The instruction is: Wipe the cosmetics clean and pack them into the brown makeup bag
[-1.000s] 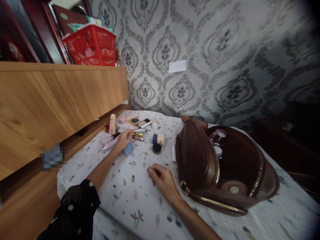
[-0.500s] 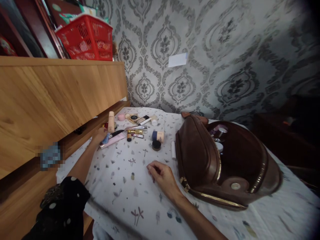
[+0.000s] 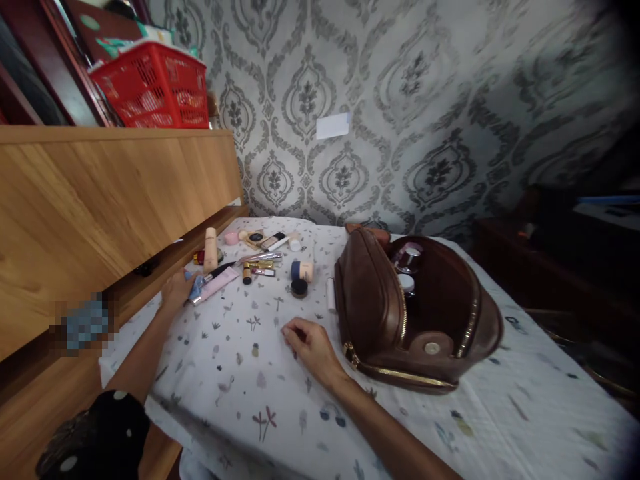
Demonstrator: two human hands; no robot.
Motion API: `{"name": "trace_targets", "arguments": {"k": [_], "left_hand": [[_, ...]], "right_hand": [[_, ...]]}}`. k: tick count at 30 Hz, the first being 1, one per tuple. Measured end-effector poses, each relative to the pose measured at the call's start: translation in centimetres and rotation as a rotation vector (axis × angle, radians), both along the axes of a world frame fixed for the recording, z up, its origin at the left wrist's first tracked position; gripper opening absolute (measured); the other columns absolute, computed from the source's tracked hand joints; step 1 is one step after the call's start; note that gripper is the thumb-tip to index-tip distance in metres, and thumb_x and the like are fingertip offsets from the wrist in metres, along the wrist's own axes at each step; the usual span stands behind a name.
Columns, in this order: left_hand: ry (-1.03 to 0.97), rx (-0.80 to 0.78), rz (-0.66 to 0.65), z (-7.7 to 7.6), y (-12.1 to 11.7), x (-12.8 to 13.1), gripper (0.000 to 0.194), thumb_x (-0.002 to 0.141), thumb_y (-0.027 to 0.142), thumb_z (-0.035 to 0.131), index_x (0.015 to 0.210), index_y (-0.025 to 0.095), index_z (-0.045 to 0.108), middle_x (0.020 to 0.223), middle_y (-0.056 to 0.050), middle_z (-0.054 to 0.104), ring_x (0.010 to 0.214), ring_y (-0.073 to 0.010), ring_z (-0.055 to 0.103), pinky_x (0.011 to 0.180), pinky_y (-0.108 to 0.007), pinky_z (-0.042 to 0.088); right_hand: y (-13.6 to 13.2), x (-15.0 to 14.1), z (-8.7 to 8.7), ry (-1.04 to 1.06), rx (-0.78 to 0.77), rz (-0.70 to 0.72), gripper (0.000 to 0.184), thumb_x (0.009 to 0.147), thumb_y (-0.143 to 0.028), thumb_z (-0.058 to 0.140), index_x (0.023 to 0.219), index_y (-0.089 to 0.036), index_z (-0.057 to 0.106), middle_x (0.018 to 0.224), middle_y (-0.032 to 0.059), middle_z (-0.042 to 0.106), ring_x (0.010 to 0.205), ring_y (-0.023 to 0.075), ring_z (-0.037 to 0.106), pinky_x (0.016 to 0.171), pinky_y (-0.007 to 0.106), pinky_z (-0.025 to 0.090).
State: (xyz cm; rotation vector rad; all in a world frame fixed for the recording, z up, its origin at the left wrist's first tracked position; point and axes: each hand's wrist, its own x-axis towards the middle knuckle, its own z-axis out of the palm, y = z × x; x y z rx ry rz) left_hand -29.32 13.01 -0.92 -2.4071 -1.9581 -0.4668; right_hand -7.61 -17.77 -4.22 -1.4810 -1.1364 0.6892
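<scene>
My left hand (image 3: 177,288) is at the left edge of a scatter of cosmetics, fingers closed on a small blue item (image 3: 197,285) whose kind I cannot make out. Against it lie a pink tube (image 3: 216,287) and a dark pointed item (image 3: 223,270). A peach tube (image 3: 211,249) stands upright just beyond. My right hand (image 3: 311,347) rests on the patterned cloth (image 3: 240,393), its fingers loosely curled with nothing in them. Nearby are a round black jar (image 3: 299,288), a blue-and-peach jar (image 3: 303,271) and a white stick (image 3: 331,295) beside an open brown bag (image 3: 370,300).
Inside the bag are a white-lidded jar (image 3: 406,284) and a silver-capped bottle (image 3: 411,257). Farther back lie a pink jar (image 3: 231,238) and several other cosmetics. A wooden cabinet (image 3: 115,200) borders the left side, with a red basket (image 3: 155,87) on top. Patterned wallpaper is behind.
My left hand has drawn back a little toward me, from beside the peach tube to the blue item. The view has shifted right. My right hand stays on the cloth.
</scene>
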Motion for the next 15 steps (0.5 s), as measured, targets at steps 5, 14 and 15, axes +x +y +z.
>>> {"name": "trace_targets", "arguments": {"k": [5, 14, 15], "left_hand": [[0.023, 0.009, 0.036, 0.5, -0.7, -0.5, 0.051, 0.094, 0.056, 0.039, 0.105, 0.015, 0.066, 0.108, -0.019, 0.072, 0.101, -0.0354, 0.068, 0.074, -0.038, 0.053], [0.106, -0.018, 0.012, 1.9, -1.7, -0.8, 0.042, 0.091, 0.047, 0.043, 0.084, 0.02, 0.075, 0.093, -0.015, 0.075, 0.093, -0.0343, 0.07, 0.07, -0.038, 0.053], [0.113, 0.003, 0.019, 2.1, -1.9, -0.6, 0.042, 0.091, 0.046, 0.043, 0.086, 0.019, 0.075, 0.094, -0.016, 0.074, 0.094, -0.0356, 0.069, 0.071, -0.04, 0.053]], "right_hand": [[-0.1, 0.0, -0.1, -0.009, 0.016, -0.005, 0.022, 0.082, -0.032, 0.05, 0.064, -0.019, 0.052, 0.057, -0.0025, 0.048, 0.05, 0.0111, 0.045, 0.048, 0.022, 0.034], [-0.1, 0.0, -0.1, -0.012, 0.028, 0.006, 0.023, 0.083, -0.032, 0.051, 0.064, -0.019, 0.052, 0.056, -0.0026, 0.047, 0.051, 0.0114, 0.044, 0.047, 0.021, 0.034], [0.0, 0.0, -0.1, -0.012, 0.028, 0.005, 0.023, 0.083, -0.032, 0.051, 0.064, -0.019, 0.053, 0.057, -0.0024, 0.047, 0.052, 0.0114, 0.044, 0.047, 0.021, 0.034]]}}
